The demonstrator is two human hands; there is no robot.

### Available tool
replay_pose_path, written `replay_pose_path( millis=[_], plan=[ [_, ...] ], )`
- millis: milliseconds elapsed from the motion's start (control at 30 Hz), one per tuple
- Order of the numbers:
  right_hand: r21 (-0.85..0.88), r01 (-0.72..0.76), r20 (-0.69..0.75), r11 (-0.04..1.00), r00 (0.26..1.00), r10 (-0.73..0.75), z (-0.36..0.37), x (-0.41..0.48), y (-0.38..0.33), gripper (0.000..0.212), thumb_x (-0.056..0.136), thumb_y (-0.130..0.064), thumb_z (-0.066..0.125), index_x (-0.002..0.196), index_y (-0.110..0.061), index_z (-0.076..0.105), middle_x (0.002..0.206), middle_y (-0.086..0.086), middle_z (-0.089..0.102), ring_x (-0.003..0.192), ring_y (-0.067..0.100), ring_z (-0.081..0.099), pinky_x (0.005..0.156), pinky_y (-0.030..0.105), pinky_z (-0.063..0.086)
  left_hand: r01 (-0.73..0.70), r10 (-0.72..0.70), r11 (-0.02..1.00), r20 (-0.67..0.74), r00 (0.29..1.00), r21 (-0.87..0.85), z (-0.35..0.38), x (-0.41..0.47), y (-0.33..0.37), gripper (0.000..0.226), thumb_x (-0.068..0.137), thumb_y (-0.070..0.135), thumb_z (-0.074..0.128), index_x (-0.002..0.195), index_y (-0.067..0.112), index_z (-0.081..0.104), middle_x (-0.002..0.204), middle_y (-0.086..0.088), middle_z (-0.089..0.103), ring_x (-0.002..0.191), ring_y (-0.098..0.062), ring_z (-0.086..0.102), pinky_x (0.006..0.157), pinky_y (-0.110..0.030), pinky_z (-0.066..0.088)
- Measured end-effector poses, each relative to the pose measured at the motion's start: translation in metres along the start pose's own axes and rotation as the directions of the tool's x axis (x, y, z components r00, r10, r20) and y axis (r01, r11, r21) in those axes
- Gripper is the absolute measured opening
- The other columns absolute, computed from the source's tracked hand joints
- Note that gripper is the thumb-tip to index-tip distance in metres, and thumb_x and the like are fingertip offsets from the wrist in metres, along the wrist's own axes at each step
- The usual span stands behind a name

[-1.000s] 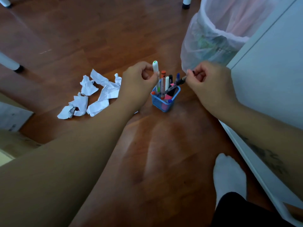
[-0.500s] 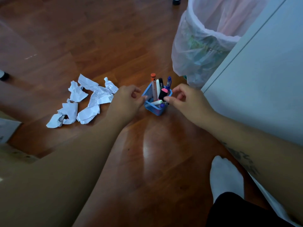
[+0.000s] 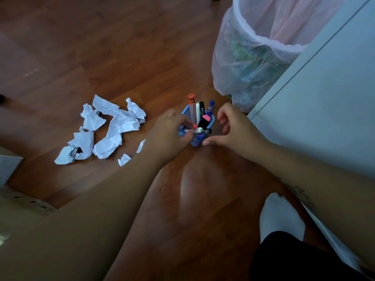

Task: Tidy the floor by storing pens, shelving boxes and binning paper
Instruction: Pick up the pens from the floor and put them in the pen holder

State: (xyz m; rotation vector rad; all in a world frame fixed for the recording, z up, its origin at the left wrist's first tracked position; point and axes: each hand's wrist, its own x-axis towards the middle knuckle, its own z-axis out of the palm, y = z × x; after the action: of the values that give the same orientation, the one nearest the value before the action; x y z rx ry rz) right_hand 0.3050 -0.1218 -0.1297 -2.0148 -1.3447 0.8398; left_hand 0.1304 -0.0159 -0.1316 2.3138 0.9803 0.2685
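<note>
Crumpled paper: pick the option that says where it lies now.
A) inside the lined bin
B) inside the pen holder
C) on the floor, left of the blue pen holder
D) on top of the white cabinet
C: the crumpled paper lies loose on the wooden floor, left of the blue pen holder and well apart from the lined bin.

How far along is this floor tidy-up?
Done: several pens stand in the blue holder. In hand: the left hand pinches a white pen at its rim; the right hand is open beside it. Left: crumpled paper lies on the floor, outside the bin. Boxes: cannot tell.
</note>
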Motion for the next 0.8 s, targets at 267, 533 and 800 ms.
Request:
replay_pose_path(
  millis=[267,533,800],
  plan=[
    [0.195,-0.219,0.214,0.956,0.961,0.177,0.024,0.010,0.011,0.106,0.058,-0.027,0.092,0.143,-0.028,0.030,0.139,-0.007,0.051,0.125,0.010,0.050,0.105,0.034,0.043,0.200,-0.163,0.936,0.146,0.976,-0.289,0.011,-0.011,-0.005,0.069,0.077,0.020,0.079,0.138,0.018,0.045,0.119,0.015,0.054,0.103,0.003,0.055,0.082,0.001,0.038],
    [0.236,-0.169,0.348,0.957,0.934,0.079,0.020,-0.003,0.013,0.089,0.066,-0.020,0.088,0.140,-0.032,0.040,0.117,-0.017,0.063,0.103,-0.008,0.060,0.094,0.018,0.050,0.290,-0.199,0.896,0.282,0.939,-0.335,0.000,-0.013,-0.015,0.113,0.058,0.043,0.091,0.149,0.034,0.025,0.125,0.003,0.060,0.099,-0.007,0.065,0.087,-0.027,0.054],
    [0.048,-0.118,0.574,0.992,0.816,0.070,0.003,-0.009,0.013,0.089,0.061,-0.028,0.091,0.130,-0.046,0.038,0.119,-0.017,0.065,0.112,0.004,0.061,0.102,0.036,0.047,0.349,-0.228,0.809,0.294,0.928,-0.473,0.001,-0.018,-0.006,0.082,0.073,0.037,0.083,0.143,0.032,0.041,0.115,0.006,0.061,0.104,-0.008,0.063,0.089,-0.024,0.053]
  ],
)
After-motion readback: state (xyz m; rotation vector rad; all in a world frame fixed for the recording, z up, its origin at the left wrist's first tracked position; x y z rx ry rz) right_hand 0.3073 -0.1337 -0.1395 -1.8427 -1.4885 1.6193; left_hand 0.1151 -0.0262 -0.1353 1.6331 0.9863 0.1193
